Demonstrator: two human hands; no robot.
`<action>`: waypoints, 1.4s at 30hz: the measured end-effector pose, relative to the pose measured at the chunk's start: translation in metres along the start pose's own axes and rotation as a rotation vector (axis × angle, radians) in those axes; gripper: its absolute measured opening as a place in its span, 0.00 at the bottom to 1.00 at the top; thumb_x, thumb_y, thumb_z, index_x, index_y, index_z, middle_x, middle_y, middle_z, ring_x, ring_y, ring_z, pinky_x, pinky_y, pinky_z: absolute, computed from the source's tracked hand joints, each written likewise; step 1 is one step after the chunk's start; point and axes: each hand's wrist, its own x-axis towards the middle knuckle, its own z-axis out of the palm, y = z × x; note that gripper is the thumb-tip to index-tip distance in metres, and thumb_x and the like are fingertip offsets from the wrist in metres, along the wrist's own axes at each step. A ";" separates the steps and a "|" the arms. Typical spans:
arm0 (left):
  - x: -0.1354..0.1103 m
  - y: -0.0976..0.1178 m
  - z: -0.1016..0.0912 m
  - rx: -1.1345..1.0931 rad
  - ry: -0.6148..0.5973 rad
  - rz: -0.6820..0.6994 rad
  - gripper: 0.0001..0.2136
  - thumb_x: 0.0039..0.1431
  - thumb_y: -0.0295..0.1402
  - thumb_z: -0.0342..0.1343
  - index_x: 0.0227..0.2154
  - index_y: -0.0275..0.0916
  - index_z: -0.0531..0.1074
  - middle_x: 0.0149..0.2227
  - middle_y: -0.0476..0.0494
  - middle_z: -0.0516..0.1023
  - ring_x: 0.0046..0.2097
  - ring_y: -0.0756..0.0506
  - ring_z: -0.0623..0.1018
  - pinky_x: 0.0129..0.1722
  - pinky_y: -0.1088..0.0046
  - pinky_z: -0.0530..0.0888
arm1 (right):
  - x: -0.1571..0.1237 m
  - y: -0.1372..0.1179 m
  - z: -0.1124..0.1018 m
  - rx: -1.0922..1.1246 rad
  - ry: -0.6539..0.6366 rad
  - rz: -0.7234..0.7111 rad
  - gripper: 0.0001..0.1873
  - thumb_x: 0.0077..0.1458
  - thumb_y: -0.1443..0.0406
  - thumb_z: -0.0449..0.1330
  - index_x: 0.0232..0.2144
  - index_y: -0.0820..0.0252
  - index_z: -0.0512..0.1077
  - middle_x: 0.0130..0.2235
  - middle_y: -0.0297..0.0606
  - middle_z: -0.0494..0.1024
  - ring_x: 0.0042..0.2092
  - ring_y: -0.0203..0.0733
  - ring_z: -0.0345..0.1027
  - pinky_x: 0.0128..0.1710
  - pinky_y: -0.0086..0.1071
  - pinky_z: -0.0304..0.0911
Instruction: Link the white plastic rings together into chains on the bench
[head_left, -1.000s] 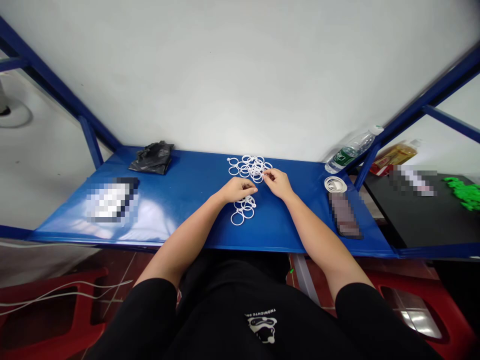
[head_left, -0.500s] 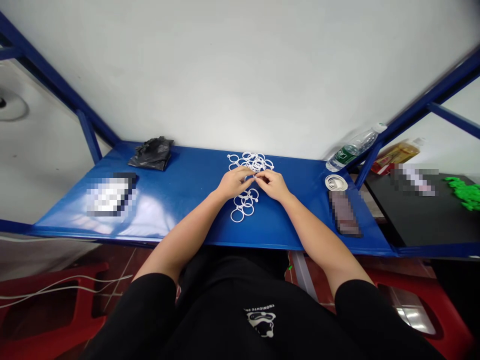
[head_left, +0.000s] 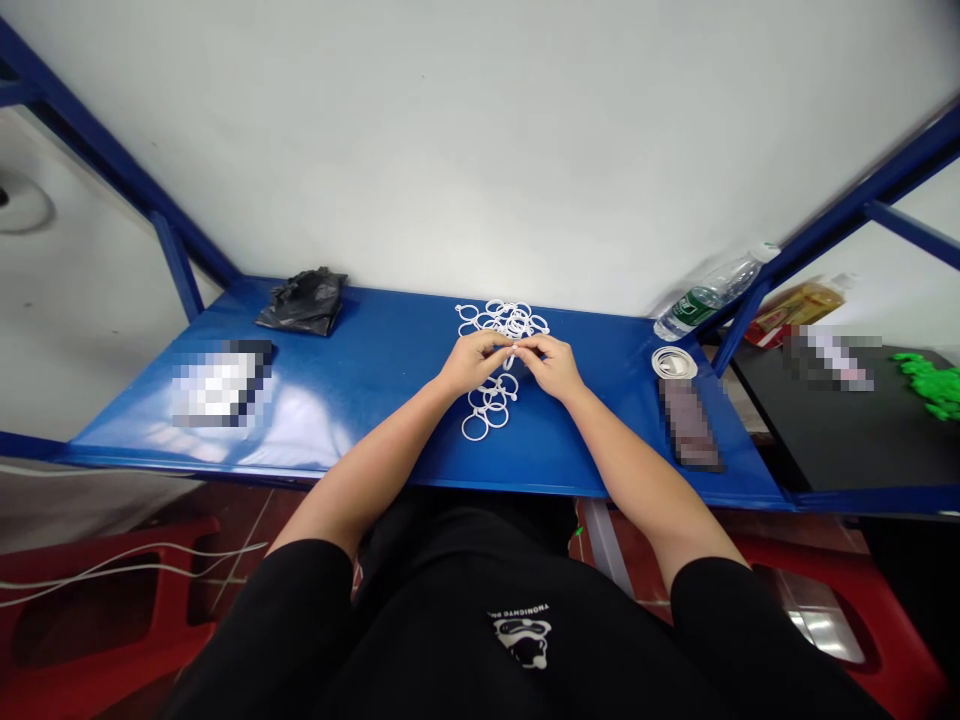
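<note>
On the blue table (head_left: 360, 400) lies a loose pile of white plastic rings (head_left: 504, 318) near the back wall. A smaller cluster of joined white rings (head_left: 487, 405) hangs down toward me below my hands. My left hand (head_left: 471, 362) and my right hand (head_left: 553, 364) meet fingertip to fingertip above that cluster, both pinched on a white ring between them at the top of the cluster.
A crumpled black bag (head_left: 306, 300) lies at the back left. A blurred flat item (head_left: 217, 383) sits on the left. On the right are a roll of white tape (head_left: 673, 362), a dark blurred object (head_left: 688, 425) and a lying water bottle (head_left: 711, 290). Red stools stand below.
My hands came together: the right hand drew back from the far pile and now meets the left hand, both pinching a ring above the joined cluster.
</note>
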 end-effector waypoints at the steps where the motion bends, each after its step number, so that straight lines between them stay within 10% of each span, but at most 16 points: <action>1: 0.000 0.000 0.000 -0.010 0.008 0.003 0.08 0.69 0.38 0.61 0.41 0.41 0.83 0.43 0.42 0.86 0.41 0.46 0.83 0.41 0.69 0.78 | 0.000 -0.001 0.000 0.015 -0.005 0.007 0.16 0.67 0.51 0.62 0.41 0.52 0.84 0.38 0.39 0.85 0.36 0.43 0.77 0.41 0.39 0.73; 34: 0.003 0.004 -0.003 0.000 -0.033 0.083 0.12 0.72 0.40 0.58 0.35 0.39 0.81 0.34 0.44 0.83 0.36 0.48 0.80 0.39 0.71 0.77 | 0.000 0.008 0.001 0.173 -0.043 0.130 0.15 0.60 0.51 0.66 0.35 0.55 0.82 0.28 0.35 0.82 0.28 0.42 0.76 0.31 0.36 0.71; 42: 0.004 -0.004 -0.007 0.175 0.070 0.226 0.06 0.68 0.37 0.64 0.40 0.41 0.80 0.47 0.40 0.84 0.51 0.43 0.82 0.54 0.59 0.78 | 0.001 0.002 0.003 0.117 0.029 0.131 0.15 0.60 0.51 0.67 0.35 0.54 0.83 0.29 0.35 0.83 0.29 0.41 0.75 0.34 0.36 0.71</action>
